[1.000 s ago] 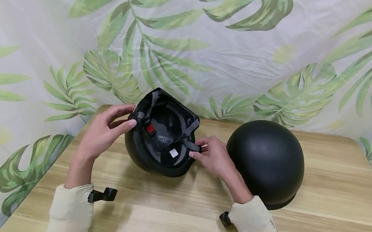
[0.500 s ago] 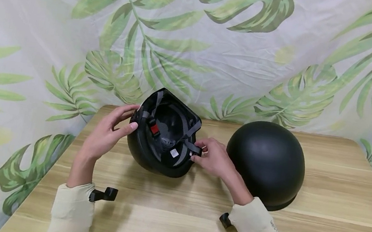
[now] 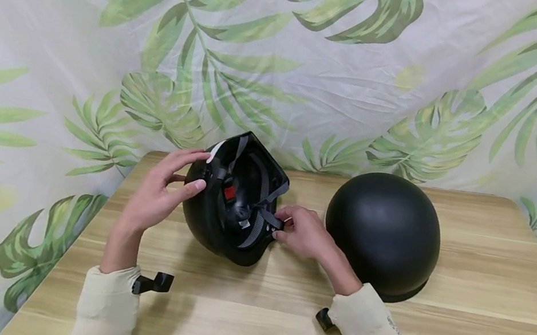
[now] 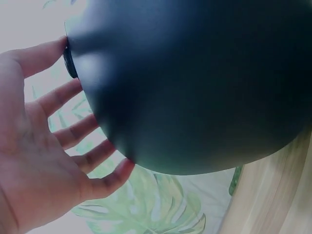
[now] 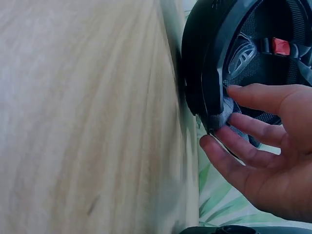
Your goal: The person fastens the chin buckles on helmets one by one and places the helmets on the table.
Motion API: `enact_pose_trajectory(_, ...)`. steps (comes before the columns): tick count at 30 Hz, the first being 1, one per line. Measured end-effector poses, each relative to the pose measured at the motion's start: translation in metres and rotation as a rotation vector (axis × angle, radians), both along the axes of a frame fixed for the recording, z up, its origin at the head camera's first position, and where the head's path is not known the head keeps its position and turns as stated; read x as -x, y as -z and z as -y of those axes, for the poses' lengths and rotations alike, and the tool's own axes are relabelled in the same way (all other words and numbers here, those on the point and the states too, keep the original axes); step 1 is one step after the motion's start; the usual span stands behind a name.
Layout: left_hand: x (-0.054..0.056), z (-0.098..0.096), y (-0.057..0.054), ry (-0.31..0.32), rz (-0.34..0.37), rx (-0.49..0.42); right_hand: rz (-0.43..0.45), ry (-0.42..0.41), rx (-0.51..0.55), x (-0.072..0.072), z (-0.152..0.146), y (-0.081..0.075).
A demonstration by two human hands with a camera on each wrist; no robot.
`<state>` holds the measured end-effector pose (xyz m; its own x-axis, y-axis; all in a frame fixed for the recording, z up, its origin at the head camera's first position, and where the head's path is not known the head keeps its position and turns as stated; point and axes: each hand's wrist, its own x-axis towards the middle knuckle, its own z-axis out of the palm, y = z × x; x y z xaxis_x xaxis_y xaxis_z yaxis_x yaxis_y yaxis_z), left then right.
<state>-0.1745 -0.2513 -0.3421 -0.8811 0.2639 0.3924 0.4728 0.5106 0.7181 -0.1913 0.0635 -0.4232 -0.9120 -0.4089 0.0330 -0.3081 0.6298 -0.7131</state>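
Toward the back of the table (image 3: 224, 323), left of a second black helmet (image 3: 383, 234) and apart from it, the strapped black helmet (image 3: 200, 218) sits tilted, its hollow inside facing the person and angled rightward; whether it bears fully on the wood is hard to tell. Over the last half second it has swivelled further to the right, so more of the outer shell shows on the left, and the red buckle (image 3: 229, 192) and white label (image 3: 244, 224) look narrower. The left hand (image 3: 157, 194) steadies the shell with spread fingertips rather than a closed grasp. The right hand (image 3: 307, 234) pinches the grey strap (image 3: 270, 219) at the right rim. The turn seems to be part of handling that strap, leaving its side of the rim within the right fingers' reach.
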Motion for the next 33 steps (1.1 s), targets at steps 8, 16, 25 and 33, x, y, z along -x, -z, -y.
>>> enact_pose_trajectory(8, -0.0004, -0.0016, 0.0004, -0.011, 0.124, -0.035, 0.036, 0.013, -0.007, -0.0020, 0.0016, -0.0020)
enact_pose_trajectory(16, 0.0012, 0.0031, 0.0031, 0.053, 0.090, -0.018, 0.038, -0.002, 0.000, -0.0013, 0.0036, -0.0015)
enact_pose_trajectory(25, -0.0017, 0.0008, 0.0005, 0.029, 0.060, 0.037, 0.041, -0.032, 0.009, -0.0005, 0.0026, 0.0000)
enact_pose_trajectory(33, -0.0004, 0.0041, 0.0012, 0.017, 0.069, 0.035, 0.033, -0.062, 0.016, 0.0022, 0.0012, -0.0005)
